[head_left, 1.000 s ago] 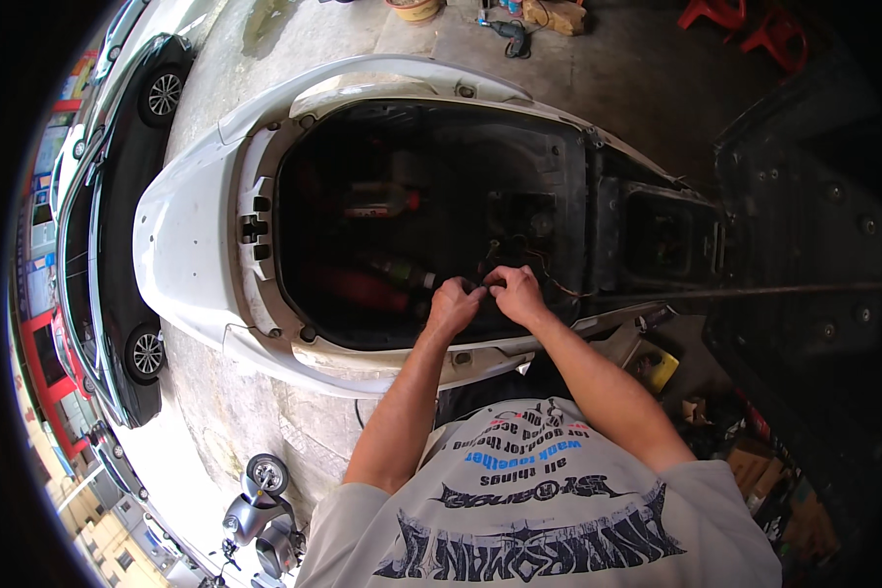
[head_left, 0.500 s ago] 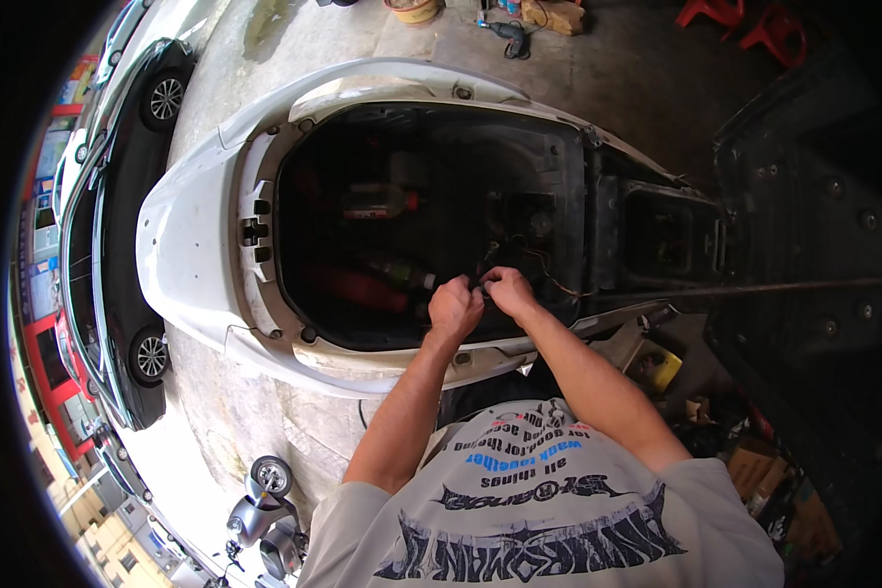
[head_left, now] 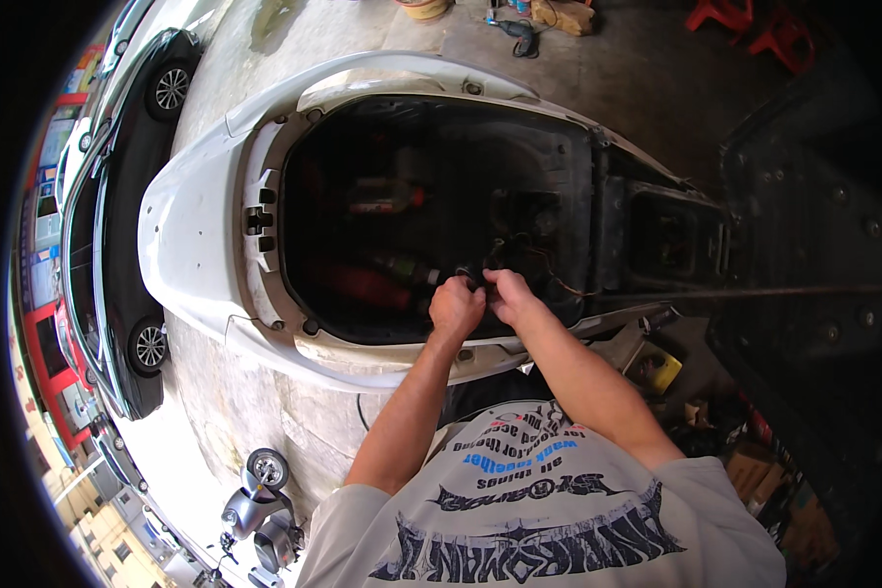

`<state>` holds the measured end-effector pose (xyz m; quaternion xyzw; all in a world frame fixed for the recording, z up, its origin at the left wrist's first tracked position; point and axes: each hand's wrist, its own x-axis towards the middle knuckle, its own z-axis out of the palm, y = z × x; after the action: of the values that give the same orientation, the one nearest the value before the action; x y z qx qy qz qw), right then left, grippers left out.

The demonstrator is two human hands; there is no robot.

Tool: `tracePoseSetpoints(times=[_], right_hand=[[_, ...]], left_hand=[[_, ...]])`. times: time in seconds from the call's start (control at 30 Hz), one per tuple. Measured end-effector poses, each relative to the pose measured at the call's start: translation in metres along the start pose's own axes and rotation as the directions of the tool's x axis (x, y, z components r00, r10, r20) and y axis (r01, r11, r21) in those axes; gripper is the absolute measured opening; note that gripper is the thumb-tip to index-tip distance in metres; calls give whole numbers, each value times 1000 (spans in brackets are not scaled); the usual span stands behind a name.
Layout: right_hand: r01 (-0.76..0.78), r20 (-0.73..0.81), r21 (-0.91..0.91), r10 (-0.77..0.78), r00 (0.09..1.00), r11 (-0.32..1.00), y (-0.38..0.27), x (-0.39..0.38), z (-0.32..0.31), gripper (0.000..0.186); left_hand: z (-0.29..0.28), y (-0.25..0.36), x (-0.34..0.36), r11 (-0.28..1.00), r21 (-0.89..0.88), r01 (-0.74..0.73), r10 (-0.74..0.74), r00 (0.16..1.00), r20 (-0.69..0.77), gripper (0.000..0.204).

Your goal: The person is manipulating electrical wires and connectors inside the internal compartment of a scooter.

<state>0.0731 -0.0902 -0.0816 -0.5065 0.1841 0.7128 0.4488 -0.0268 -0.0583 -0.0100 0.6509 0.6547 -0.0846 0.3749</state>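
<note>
A white scooter body (head_left: 201, 230) lies below me with its seat off and its dark storage bay (head_left: 412, 211) open. My left hand (head_left: 456, 307) and my right hand (head_left: 505, 294) meet at the bay's near edge, fingers pinched together on a small black part with thin wires (head_left: 519, 253) running from it. What the part is stays too small and dark to tell. Inside the bay lie a red cylinder (head_left: 367, 284) and a small bottle (head_left: 382, 204).
A black car (head_left: 118, 225) is parked to the left on the concrete. A small grey scooter (head_left: 265, 500) stands at lower left. A raised black seat (head_left: 813, 274) fills the right. A yellow container (head_left: 657, 367) and boxes sit at lower right; a power tool (head_left: 519, 34) lies beyond.
Both hands have stayed together at the bay's near edge, with only slight finger movement on the small part.
</note>
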Motion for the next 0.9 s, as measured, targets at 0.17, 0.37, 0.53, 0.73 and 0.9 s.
tracePoseSetpoints(times=[0.17, 0.37, 0.53, 0.73, 0.9], right_hand=[[-109, 153, 239, 73, 985, 965, -6, -1, -3, 22], [-95, 62, -72, 100, 993, 993, -27, -11, -10, 24], [147, 201, -607, -28, 979, 781, -47, -25, -17, 22], [228, 176, -948, -233, 956, 220, -54, -34, -13, 22], [407, 353, -911, -379, 855, 70, -42, -29, -20, 21]], left_hand=[[0, -4, 1, 997, -69, 22, -19, 999, 40, 26], [6, -5, 5, 999, 19, 35, -36, 997, 69, 28], [10, -10, 6, 999, 30, -38, 38, 999, 24, 30], [9, -12, 10, 997, -55, -57, 60, 997, 54, 30], [10, -15, 13, 989, -114, -99, 110, 990, 92, 32]])
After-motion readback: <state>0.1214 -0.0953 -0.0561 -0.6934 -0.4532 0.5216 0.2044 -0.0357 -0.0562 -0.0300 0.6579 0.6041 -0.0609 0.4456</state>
